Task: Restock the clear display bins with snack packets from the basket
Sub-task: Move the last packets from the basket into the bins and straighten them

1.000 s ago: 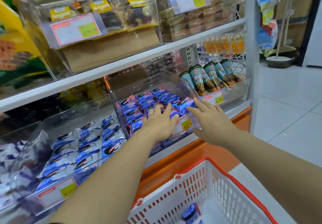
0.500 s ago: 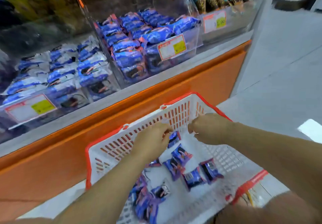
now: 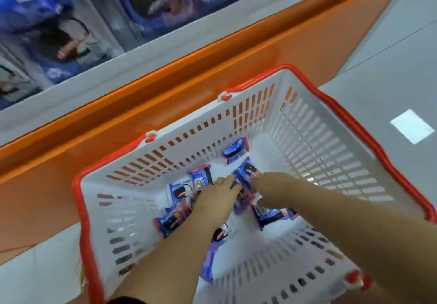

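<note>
1. Head view: the basket [image 3: 307, 138] fills the frame from centre toward 5 o'clock, and both arms reach down into it.
2. At basket centre the left hand [image 3: 217, 199] and right hand [image 3: 272, 185] meet over one snack packet [image 3: 246, 172]. Blur hides the fingers, so I cannot tell whether either hand is grasping or released.
3. At 11 o'clock the display bins [image 3: 71, 31], blurred, already hold packets.
4. Judgement: mid-task. Several packets lie loose in the basket, not yet binned.
</note>
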